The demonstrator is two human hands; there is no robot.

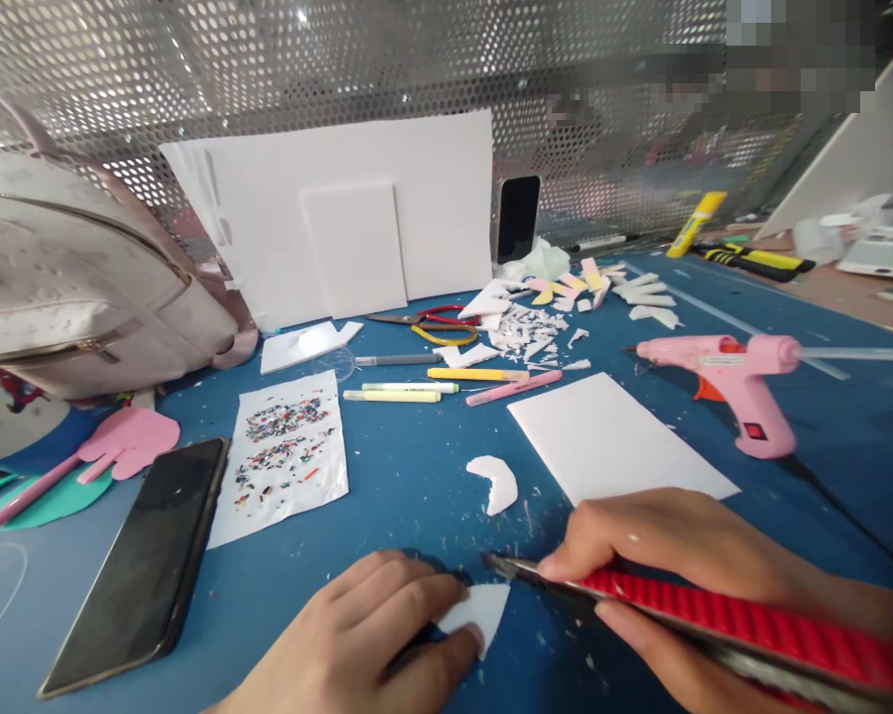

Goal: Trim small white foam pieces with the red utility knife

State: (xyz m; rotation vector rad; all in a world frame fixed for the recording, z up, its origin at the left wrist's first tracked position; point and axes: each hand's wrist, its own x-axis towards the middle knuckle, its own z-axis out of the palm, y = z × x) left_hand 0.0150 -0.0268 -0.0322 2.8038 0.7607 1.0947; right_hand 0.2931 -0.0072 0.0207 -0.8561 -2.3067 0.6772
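Observation:
My left hand point(364, 635) presses a small white foam piece point(483, 607) down on the blue table point(409, 486) at the near edge. My right hand point(670, 555) grips a red utility knife point(714, 617), its blade tip touching the top of that foam piece. A curved white offcut point(497, 482) lies just beyond the blade. A white foam sheet point(617, 436) lies flat right behind my right hand.
A black phone point(145, 560) lies left, beside a sheet with coloured bits point(287, 451). A pink glue gun point(744, 382) stands right. Markers point(446, 387), scissors point(432, 322) and scraps point(536, 332) lie mid-table. White boards point(342, 218) lean at the back. A bag point(81, 268) sits far left.

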